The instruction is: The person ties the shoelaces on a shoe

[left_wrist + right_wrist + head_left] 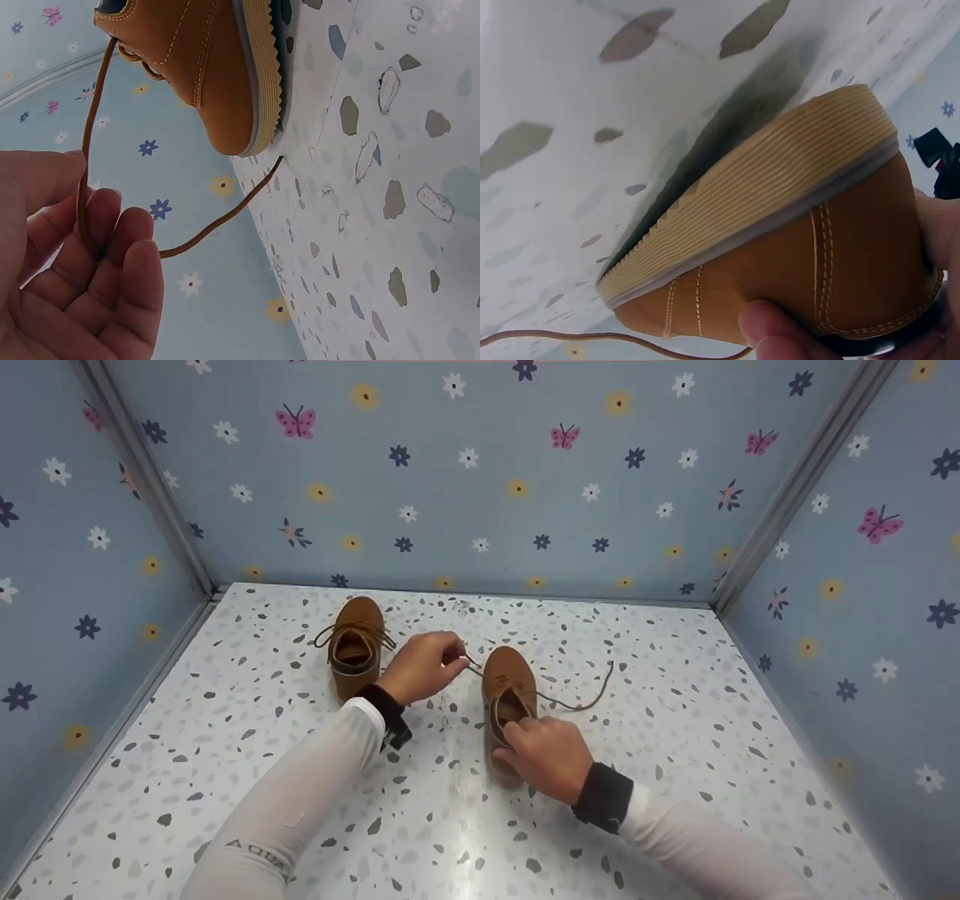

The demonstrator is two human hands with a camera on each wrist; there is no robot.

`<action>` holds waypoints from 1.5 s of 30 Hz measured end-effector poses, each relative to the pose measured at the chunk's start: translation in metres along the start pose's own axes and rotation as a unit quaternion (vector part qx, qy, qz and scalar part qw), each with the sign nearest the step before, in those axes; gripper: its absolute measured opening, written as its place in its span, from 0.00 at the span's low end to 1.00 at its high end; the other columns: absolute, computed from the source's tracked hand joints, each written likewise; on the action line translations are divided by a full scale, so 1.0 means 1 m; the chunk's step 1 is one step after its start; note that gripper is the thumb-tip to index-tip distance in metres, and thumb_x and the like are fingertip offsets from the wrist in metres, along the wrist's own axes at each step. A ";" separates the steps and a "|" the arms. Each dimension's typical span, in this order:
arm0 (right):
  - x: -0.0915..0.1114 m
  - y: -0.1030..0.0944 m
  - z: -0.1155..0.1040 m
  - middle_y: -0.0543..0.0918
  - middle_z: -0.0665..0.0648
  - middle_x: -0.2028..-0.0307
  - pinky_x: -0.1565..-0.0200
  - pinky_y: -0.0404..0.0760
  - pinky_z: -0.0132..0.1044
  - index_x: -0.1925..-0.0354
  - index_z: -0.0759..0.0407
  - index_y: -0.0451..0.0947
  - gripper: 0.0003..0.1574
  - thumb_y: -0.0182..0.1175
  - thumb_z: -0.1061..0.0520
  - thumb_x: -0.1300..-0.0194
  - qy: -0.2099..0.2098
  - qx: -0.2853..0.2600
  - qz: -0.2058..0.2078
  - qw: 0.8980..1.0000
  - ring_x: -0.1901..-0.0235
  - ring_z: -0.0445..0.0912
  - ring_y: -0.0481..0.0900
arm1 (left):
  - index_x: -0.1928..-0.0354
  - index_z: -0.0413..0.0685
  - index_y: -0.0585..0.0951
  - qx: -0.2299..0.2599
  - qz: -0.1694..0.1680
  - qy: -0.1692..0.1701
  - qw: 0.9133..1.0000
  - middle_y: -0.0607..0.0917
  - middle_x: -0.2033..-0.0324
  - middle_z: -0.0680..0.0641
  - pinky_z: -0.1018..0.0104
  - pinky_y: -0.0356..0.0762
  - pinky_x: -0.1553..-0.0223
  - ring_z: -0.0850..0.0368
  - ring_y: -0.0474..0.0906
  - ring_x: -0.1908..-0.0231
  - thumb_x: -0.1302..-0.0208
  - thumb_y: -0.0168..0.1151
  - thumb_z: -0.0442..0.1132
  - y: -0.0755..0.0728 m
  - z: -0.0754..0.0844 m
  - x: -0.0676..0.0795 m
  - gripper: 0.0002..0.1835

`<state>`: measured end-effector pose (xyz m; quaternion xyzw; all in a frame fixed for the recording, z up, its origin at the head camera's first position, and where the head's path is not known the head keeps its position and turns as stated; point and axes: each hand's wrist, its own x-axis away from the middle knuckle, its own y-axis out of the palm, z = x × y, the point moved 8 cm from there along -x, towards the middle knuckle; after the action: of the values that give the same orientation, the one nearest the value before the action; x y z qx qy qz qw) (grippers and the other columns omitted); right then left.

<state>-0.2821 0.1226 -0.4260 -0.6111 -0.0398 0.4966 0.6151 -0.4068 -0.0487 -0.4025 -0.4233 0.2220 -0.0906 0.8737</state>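
Observation:
A brown lace-up shoe (508,664) points away from me on the speckled tabletop. My right hand (551,756) grips it by the collar at the heel; the right wrist view shows fingers on the brown upper (757,300), above its ridged tan sole (780,165). To the left of the shoe, my left hand (425,666) holds one end of its brown lace (91,127). In the left wrist view, thumb and curled fingers close around this lace, and its free tip extends past them. The other lace end (574,708) lies loose to the right.
A matching shoe (360,611) with its lace tied in a bow stands at the left, beside my left wrist. Blue panels (480,465) printed with flowers and butterflies enclose the speckled surface (660,660) at the back and both sides.

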 end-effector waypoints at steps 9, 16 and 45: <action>0.002 0.004 -0.016 0.83 0.51 0.78 0.80 0.77 0.38 0.67 0.53 0.80 0.23 0.74 0.37 0.39 -0.022 0.023 -0.025 0.999 0.83 0.46 0.77 | 0.54 0.44 0.86 0.006 0.007 -0.004 1.000 0.90 0.58 0.44 0.53 0.86 0.49 0.50 0.88 0.56 0.27 0.64 0.38 0.000 -0.003 0.004 0.07; 0.000 -0.001 -0.019 0.84 0.50 0.78 0.81 0.77 0.38 0.64 0.52 0.83 0.23 0.76 0.37 0.42 -0.024 0.015 -0.033 0.999 0.83 0.45 0.78 | 0.55 0.45 0.86 0.016 0.011 -0.018 1.000 0.90 0.60 0.46 0.54 0.86 0.52 0.51 0.87 0.60 0.27 0.64 0.38 0.002 -0.008 0.005 0.06; 0.009 0.056 0.188 0.62 0.46 0.85 0.76 0.62 0.36 0.83 0.49 0.67 0.32 0.58 0.40 0.23 0.318 -0.229 -0.259 0.883 0.84 0.42 0.59 | 0.47 0.35 0.84 0.024 0.029 -0.120 0.992 0.91 0.56 0.39 0.50 0.85 0.47 0.45 0.89 0.55 0.31 0.64 0.37 0.009 -0.029 0.006 0.14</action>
<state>-0.4326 0.2491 -0.4281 -0.8281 -0.1118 0.0753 0.5442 -0.4153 -0.0651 -0.4268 -0.4034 0.1258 -0.0195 0.9061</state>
